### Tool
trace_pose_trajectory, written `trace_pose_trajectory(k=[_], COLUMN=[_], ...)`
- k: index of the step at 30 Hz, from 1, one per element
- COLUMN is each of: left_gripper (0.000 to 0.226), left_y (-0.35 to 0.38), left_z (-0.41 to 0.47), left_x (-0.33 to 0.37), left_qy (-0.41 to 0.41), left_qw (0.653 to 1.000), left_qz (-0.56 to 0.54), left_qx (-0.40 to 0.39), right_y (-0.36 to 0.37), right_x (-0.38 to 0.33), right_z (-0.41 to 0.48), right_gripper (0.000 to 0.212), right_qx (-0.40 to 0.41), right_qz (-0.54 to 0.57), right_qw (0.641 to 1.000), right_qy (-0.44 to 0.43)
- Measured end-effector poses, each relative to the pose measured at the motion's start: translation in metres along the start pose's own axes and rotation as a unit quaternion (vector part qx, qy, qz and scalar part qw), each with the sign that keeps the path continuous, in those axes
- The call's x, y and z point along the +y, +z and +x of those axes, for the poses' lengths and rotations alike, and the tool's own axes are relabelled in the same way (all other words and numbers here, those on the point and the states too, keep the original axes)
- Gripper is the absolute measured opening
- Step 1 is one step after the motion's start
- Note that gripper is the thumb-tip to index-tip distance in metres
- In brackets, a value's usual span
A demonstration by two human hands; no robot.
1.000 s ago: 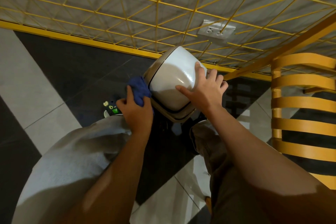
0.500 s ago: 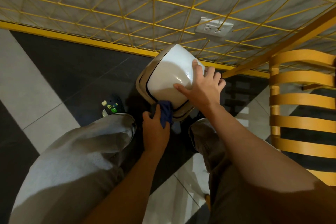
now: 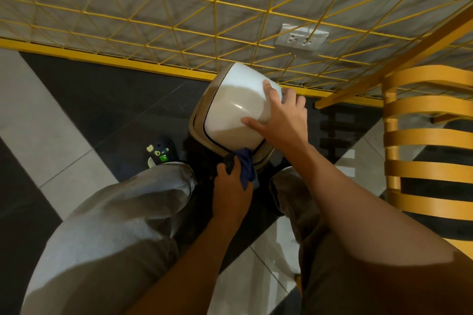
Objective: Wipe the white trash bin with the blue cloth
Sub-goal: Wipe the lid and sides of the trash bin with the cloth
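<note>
The white trash bin (image 3: 236,112) is up off the floor (image 3: 102,100), tipped over with its base turned toward the camera and its mouth pointing down and away, hanging between the person's knees, close to the yellow strip (image 3: 102,60) that runs along the far edge of the floor. It looks like a light, hollow plastic shell, judging by how one hand alone seems to carry it, and that glossy skin with the bright sheen on it will likely be slippery. Stiff enough to take pressure from a cloth, though the thin wall may flex a bit.

The right hand (image 3: 281,120) is spread wide across the base corner, thumb laid along the near face, fingers wrapped over the far edge. That looks a sensible place to hold: a broad clamp on the corner, where the shape gives something to hook around.

Down below, the left hand (image 3: 231,186) is closed into a fist around the blue cloth (image 3: 245,167), bunched up soft and floppy, with its upper fold pressed against the bin's lower rim band. The loose tail hangs beside the knuckles.

A soft cloth like that should mould to the curved rim, so firm pressure against the right hand's bracing hold seems the way.
</note>
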State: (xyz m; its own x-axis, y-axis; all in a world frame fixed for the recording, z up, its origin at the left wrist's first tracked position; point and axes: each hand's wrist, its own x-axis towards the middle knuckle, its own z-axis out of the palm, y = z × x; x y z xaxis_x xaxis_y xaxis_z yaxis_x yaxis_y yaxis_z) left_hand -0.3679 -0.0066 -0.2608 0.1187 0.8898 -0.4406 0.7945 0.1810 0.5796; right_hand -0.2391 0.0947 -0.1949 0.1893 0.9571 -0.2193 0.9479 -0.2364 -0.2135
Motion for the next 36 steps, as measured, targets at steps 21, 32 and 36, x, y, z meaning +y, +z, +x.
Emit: trace_pose_trajectory(k=[21,32,36], left_gripper=[0.052,0.025,0.061], left_y=[-0.106,-0.11,-0.117], left_z=[-0.009,0.007,0.043], left_x=[0.091,0.076,0.076], left_qy=[-0.088,-0.013,0.194], left_qw=[0.887,0.962,0.979], left_qz=[-0.454,-0.257,0.056], left_qx=[0.009,-0.095,0.0], right_y=[-0.046,-0.01,-0.011], right_x=[-0.011,0.002,0.022], right_z=[-0.053,-0.067,-0.058], right_gripper=[0.045,0.032,0.03], right_qx=[-0.075,-0.053,0.034], right_qz=[0.573,0.702,0.678], right_qw=[0.784,0.596,0.602], right_qy=[0.227,0.387,0.422])
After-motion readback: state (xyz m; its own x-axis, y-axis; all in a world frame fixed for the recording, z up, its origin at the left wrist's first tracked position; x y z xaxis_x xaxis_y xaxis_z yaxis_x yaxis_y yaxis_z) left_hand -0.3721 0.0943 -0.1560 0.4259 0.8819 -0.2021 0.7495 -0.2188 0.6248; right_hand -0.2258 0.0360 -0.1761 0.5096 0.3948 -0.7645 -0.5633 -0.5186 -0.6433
